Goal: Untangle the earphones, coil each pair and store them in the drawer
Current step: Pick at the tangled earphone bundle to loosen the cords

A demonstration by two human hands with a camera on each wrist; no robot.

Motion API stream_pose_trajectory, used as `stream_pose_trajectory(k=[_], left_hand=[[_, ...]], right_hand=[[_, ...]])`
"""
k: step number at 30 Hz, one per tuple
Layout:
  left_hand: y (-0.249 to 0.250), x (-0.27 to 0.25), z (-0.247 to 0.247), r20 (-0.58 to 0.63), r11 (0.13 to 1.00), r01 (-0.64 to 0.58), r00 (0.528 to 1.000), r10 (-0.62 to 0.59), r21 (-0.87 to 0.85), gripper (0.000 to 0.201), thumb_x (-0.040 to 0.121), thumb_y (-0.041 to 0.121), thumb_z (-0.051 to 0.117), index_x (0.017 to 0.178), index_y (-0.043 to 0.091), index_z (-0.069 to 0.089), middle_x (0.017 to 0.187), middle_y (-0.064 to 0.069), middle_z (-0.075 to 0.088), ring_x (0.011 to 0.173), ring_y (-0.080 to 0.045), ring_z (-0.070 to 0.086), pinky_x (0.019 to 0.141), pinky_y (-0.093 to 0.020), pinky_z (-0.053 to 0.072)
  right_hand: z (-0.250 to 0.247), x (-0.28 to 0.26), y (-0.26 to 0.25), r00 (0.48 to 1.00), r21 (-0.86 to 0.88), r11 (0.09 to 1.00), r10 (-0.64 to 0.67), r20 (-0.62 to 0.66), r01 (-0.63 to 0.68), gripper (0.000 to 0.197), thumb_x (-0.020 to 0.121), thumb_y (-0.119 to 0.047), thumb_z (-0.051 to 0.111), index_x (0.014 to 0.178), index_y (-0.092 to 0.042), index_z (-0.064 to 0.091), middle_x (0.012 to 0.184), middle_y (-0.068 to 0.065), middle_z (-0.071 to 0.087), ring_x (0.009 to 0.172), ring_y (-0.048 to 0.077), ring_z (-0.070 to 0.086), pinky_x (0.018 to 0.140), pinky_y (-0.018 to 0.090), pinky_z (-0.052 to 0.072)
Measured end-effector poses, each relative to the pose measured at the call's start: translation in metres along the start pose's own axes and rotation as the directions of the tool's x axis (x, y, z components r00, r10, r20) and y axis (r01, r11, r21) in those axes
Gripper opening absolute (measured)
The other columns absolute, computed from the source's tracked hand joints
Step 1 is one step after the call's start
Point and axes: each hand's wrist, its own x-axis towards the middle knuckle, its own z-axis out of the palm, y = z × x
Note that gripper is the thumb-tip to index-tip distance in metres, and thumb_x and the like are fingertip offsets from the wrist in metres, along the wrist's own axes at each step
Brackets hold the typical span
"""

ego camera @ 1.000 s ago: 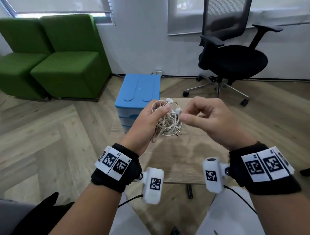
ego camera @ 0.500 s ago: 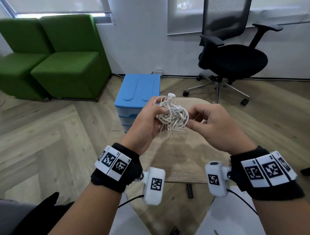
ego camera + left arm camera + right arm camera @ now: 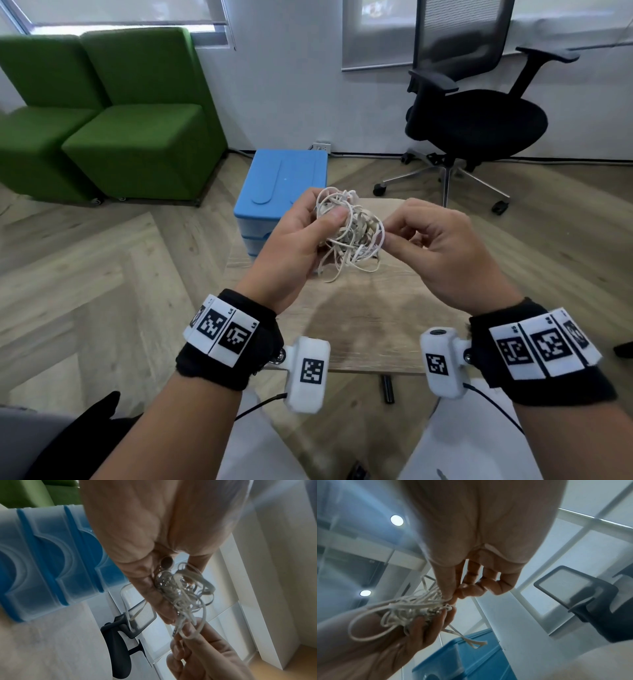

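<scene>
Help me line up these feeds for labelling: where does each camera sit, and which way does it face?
Head: on the head, looking forward and down at the left hand, right hand and tangled earphones above the table.
Left wrist: under the left palm, looking along the fingers, drawer unit behind.
Right wrist: under the right palm, tilted up toward the ceiling.
All views share both hands and the tangle.

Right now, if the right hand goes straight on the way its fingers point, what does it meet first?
The right hand already pinches the earphone tangle; going on leftward, it would probably meet the left hand holding the tangle's other side.
</scene>
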Motion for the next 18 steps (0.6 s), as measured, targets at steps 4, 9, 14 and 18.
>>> stream_pose_trajectory(k=[4,9,14,18], left_hand=[[0.0,0.0,0.0,-0.024,0.998,0.022,1.0,-0.021,0.053,0.032,0.107,0.018,0.052,0.13,-0.004,0.046,0.108,-0.016,0.066,0.095,-0.029,0.065,0.082,-0.043,0.056],[-0.002,0.0,0.001,-0.052,0.998,0.027,0.998,-0.023,0.059,0.031,0.106,0.018,0.052,0.129,-0.002,0.047,0.107,-0.016,0.065,0.094,-0.026,0.066,0.08,-0.038,0.057],[0.0,0.001,0.006,-0.076,0.998,0.013,0.997,-0.009,0.056,0.02,0.107,0.02,0.052,0.121,0.007,0.052,0.102,-0.015,0.06,0.088,-0.025,0.063,0.073,-0.034,0.057],[-0.002,0.002,0.008,-0.095,0.997,0.011,0.995,-0.004,0.079,0.022,0.107,0.02,0.051,0.121,0.003,0.052,0.101,-0.012,0.062,0.088,-0.023,0.064,0.08,-0.041,0.056]], right_hand=[[-0.004,0.001,0.001,0.998,-0.006,0.999,0.052,-0.025,-0.052,0.016,0.091,-0.011,0.077,0.099,-0.025,0.077,0.091,-0.005,0.069,0.074,0.018,0.06,0.059,0.031,0.045],[-0.012,0.007,-0.027,0.99,0.133,0.991,0.007,-0.139,0.012,0.013,0.087,-0.006,0.071,0.098,-0.014,0.072,0.093,0.002,0.067,0.075,0.022,0.056,0.063,0.043,0.045],[0.0,0.012,-0.038,1.0,0.008,1.0,-0.007,0.014,0.007,0.005,0.084,-0.018,0.076,0.084,-0.023,0.078,0.078,-0.005,0.057,0.064,0.012,0.048,0.061,0.029,0.043],[0.008,0.014,-0.032,0.996,-0.102,0.993,0.051,-0.077,-0.059,0.008,0.082,-0.02,0.083,0.077,-0.025,0.078,0.07,-0.006,0.054,0.06,0.009,0.049,0.061,0.02,0.037]])
